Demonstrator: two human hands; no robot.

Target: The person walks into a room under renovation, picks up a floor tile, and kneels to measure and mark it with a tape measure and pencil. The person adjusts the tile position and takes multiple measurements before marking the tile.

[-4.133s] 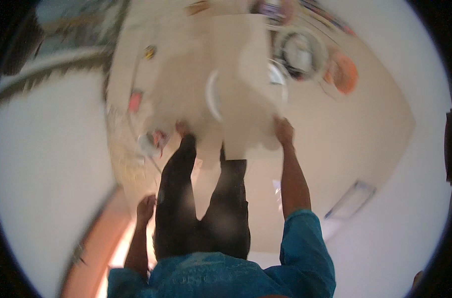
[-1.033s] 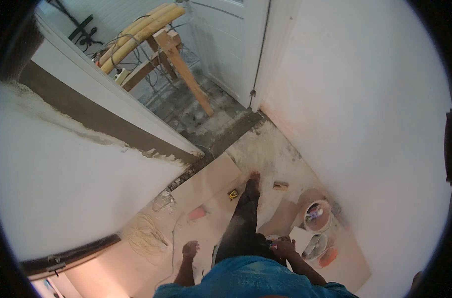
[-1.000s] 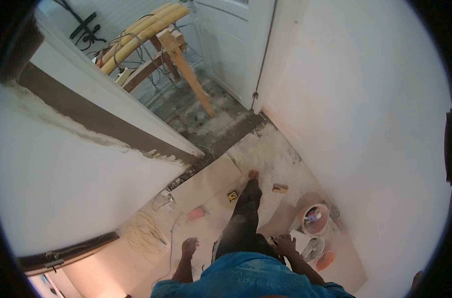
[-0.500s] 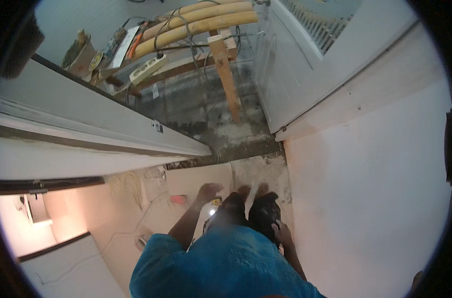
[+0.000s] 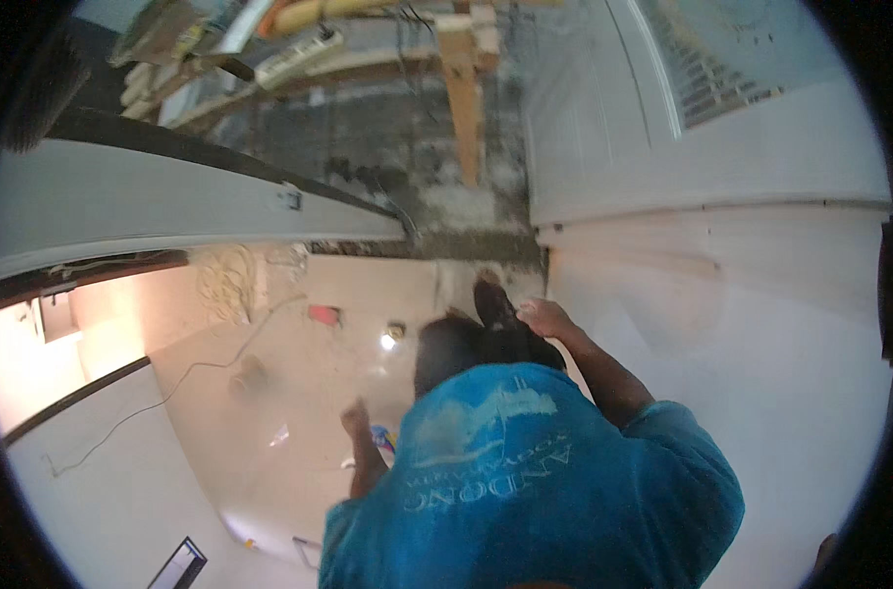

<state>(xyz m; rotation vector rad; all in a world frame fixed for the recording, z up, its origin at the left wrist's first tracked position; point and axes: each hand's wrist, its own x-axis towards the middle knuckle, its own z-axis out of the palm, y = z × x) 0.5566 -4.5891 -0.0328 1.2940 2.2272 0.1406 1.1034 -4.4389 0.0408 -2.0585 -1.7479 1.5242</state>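
Note:
My left hand [image 5: 356,417] hangs low over the pale floor at my left side. It is blurred and looks compact; whether its fingers hold anything cannot be made out. A small blue item [image 5: 382,439] shows beside that forearm, partly hidden by my blue shirt. My right hand [image 5: 546,319] rests against my dark trouser leg [image 5: 495,306] near the knee, fingers laid on the cloth, no object visible in it. Ahead of my left hand lie a red piece [image 5: 324,315] and a small yellow-and-dark item [image 5: 393,332] with a bright glint.
A white wall [image 5: 741,324] and white door [image 5: 594,118] stand to the right. At the left is a pale door edge [image 5: 201,201]. Beyond the threshold is a wooden stand [image 5: 461,108] with a power strip [image 5: 299,59]. Coiled cable [image 5: 225,280] lies on the floor.
My view has tilted down and turned left, with more floor showing. My left hand has drawn back toward my side; my right hand has moved forward along the leg to the knee.

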